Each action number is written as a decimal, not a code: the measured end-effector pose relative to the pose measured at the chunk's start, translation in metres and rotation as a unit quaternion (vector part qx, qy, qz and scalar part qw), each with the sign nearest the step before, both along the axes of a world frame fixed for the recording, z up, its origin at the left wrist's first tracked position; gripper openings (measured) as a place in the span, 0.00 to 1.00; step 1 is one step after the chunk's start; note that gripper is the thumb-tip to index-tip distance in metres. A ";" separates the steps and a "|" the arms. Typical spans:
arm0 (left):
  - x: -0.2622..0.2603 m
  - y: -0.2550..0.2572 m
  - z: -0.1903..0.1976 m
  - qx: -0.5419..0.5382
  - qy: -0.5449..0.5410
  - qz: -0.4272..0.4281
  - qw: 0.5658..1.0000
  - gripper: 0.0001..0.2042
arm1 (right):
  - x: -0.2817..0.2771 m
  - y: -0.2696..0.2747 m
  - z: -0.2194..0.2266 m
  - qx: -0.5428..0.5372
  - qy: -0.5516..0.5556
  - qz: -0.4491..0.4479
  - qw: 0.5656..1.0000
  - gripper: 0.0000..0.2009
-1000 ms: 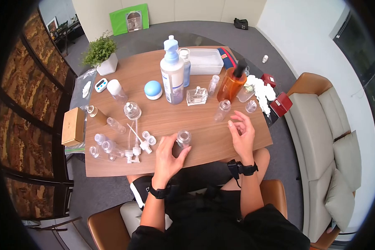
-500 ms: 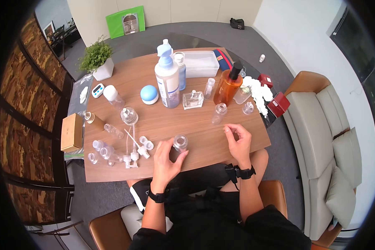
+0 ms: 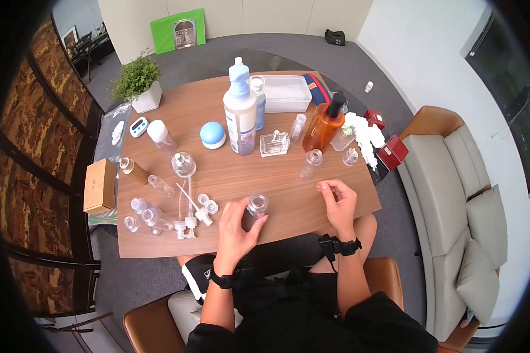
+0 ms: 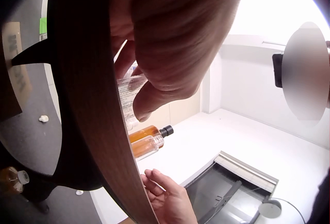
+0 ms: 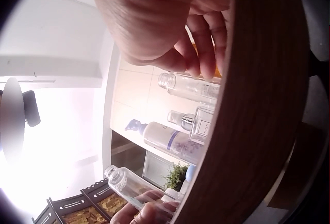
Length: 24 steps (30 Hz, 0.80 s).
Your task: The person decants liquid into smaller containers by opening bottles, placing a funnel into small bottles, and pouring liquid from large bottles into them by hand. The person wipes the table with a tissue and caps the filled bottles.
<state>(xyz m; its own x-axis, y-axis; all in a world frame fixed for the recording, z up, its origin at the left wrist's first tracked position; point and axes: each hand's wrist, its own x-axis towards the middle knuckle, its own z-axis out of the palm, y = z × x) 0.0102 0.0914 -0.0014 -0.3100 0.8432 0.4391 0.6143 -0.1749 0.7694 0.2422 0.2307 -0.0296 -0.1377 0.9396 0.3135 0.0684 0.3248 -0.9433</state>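
Observation:
My left hand (image 3: 232, 235) holds a clear, open-mouthed bottle (image 3: 257, 207) near the front edge of the table, with thumb and fingers on either side. In the right wrist view this bottle (image 5: 126, 185) shows its bare neck and shoulder, the left fingers low around its body. To the right, my right hand (image 3: 340, 203) rests at the tabletop with loosely bent fingers and nothing visible in them. Just beyond it stands another uncapped clear bottle (image 3: 311, 163). Loose spray pump heads with tubes (image 3: 187, 226) and small round caps (image 3: 207, 203) lie left of my left hand.
Several clear bottles (image 3: 150, 216) cluster at the left front. Farther back stand a large pump bottle (image 3: 240, 120), a square perfume bottle (image 3: 275, 144) and an orange bottle (image 3: 322, 129). A cardboard box (image 3: 100, 185) sits at the left edge, a potted plant (image 3: 146, 97) behind.
The right hand's fingers have drawn in from a wider spread and the hand has lowered slightly. The left hand stays around the clear bottle. The head view has shifted a little.

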 end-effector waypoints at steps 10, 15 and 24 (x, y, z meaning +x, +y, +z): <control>0.000 0.000 -0.007 -0.018 0.025 0.017 0.999 0.24 | -0.001 0.001 -0.002 0.023 -0.010 -0.032 0.999 0.05; 0.000 -0.001 -0.006 -0.026 0.041 0.013 0.999 0.27 | -0.001 0.000 0.003 0.021 0.003 -0.017 1.000 0.05; -0.007 -0.005 0.036 0.102 0.045 0.067 0.992 0.22 | 0.003 0.000 -0.005 0.006 0.017 -0.005 1.000 0.05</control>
<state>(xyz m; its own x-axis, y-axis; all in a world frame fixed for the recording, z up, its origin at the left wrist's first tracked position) 0.0035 0.0868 0.0347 -0.3651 0.6885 0.6266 0.7065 -0.2334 0.6681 0.2454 0.2309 -0.0348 -0.1171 0.9368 0.3296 0.0390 0.3360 -0.9411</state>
